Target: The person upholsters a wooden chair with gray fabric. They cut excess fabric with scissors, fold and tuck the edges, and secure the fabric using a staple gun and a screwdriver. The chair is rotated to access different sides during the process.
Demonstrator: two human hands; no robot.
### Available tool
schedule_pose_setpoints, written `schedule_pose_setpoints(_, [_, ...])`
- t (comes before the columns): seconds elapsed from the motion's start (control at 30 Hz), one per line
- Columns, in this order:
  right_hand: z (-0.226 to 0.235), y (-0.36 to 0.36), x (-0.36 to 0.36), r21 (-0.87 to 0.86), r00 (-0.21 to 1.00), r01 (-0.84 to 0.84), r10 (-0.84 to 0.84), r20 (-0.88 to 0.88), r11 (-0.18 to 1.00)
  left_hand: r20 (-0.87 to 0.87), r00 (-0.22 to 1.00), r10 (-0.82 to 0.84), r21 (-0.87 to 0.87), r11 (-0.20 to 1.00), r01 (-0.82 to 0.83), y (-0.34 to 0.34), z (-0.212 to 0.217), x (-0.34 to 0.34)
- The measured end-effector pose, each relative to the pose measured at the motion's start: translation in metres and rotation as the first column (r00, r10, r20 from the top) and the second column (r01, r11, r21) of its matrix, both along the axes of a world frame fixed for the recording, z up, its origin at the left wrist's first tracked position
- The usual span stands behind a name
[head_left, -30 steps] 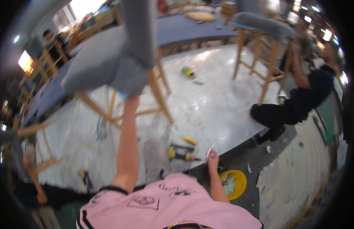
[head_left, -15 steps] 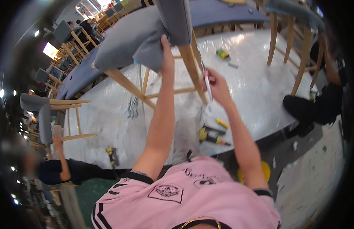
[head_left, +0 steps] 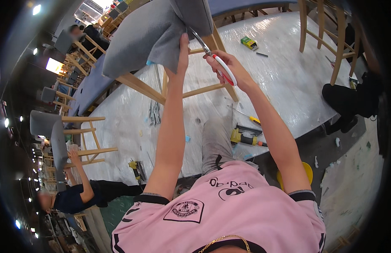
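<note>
A grey upholstered chair [head_left: 138,36] with pale wooden legs stands on the plastic-covered work table in front of me. At its seat corner, beside the backrest, a loose flap of grey fabric [head_left: 167,47] hangs down, with a bit of light blue at its lower edge. My left hand [head_left: 181,59] grips this flap, thumb up along its right side. In my right hand [head_left: 234,71] is a pair of scissors [head_left: 223,68] with red-and-white handles. Their metal blades reach up to the fabric by the seat-backrest joint; whether they touch it is hard to see.
On the plastic-wrapped table [head_left: 280,67] lie a green-yellow box [head_left: 248,43], a screwdriver [head_left: 254,120], a yellow-black staple gun [head_left: 242,138] and another power tool [head_left: 136,170]. A co-worker [head_left: 79,192] handles a grey chair [head_left: 58,135] at left. Another person's dark-clothed legs [head_left: 351,99] are at right.
My right hand has raised the scissors and turned them, bringing the blades from beside the chair leg up to the fabric. My left hand keeps its hold on the flap.
</note>
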State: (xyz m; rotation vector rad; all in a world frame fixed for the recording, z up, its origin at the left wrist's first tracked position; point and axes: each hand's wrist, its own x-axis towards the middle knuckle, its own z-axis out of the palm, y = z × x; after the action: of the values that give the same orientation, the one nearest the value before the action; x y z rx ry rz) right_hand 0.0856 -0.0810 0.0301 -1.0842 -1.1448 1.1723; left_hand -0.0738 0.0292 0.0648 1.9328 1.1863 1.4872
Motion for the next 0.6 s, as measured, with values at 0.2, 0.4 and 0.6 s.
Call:
schedule_pose_setpoints(0.2, [-0.003,0.004,0.006,-0.014,0.995,-0.086,0.085,-0.052,0.996,0.261,0.948,-0.181,-0.225,0.944,0.242,0.008,-0.004,-0.002])
schedule_pose_setpoints(0.4, [0.010,0.006,0.007,0.013,0.990,-0.127,0.127,-0.058,0.992,0.418,0.889,-0.185,-0.454,0.806,0.381,0.010,0.022,-0.005])
schedule_pose_setpoints(0.6, [0.018,0.017,0.007,0.101,0.964,-0.208,0.221,-0.147,0.973,0.457,0.862,-0.220,-0.442,0.785,0.434,0.022,0.022,-0.012])
